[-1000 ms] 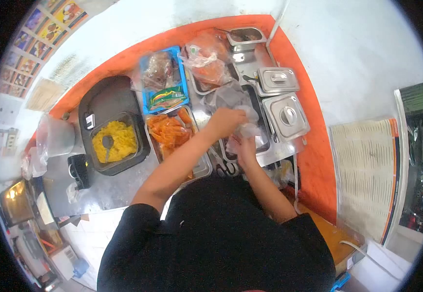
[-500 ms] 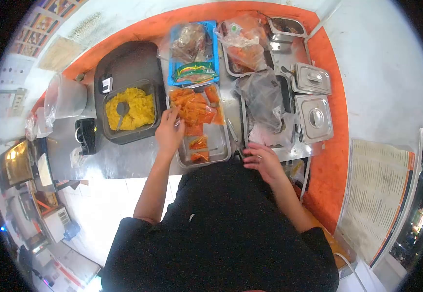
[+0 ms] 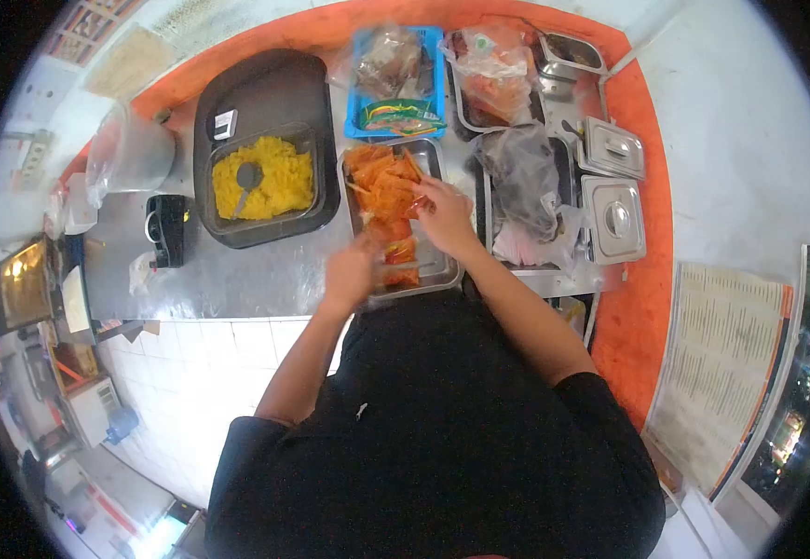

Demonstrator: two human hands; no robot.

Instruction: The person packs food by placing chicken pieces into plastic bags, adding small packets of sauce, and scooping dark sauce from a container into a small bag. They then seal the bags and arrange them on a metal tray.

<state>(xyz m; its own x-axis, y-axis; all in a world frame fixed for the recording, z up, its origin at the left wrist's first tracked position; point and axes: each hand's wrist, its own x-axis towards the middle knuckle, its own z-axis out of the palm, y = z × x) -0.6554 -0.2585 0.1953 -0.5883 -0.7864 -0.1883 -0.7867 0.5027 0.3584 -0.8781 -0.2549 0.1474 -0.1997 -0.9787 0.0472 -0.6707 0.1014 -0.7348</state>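
A steel tray [image 3: 439, 265] in front of me holds several clear plastic packets of orange-red food [image 3: 384, 186], heaped toward its far end. My right hand [image 3: 446, 218] reaches over the tray's right side, its fingers closed on the edge of an orange packet. At the tray's near left edge is my left hand [image 3: 351, 274], smeared by motion, beside the lower packets [image 3: 403, 253]; its fingers cannot be made out. To the left, a dark-rimmed container of yellow food [image 3: 279, 177] has a dark scoop [image 3: 249, 177] lying in it.
A blue basket [image 3: 356, 93] with bagged items stands behind the tray. Right of it are a tray with plastic bags [image 3: 521, 177], bagged orange food [image 3: 493, 70] and lidded steel containers [image 3: 613, 220]. A black device [image 3: 168, 230] and clear bucket [image 3: 130, 154] stand left.
My right hand has moved from the counter's front edge up and left onto the orange packets. My left hand has come down from the heap to the tray's near left edge. The view has shifted.
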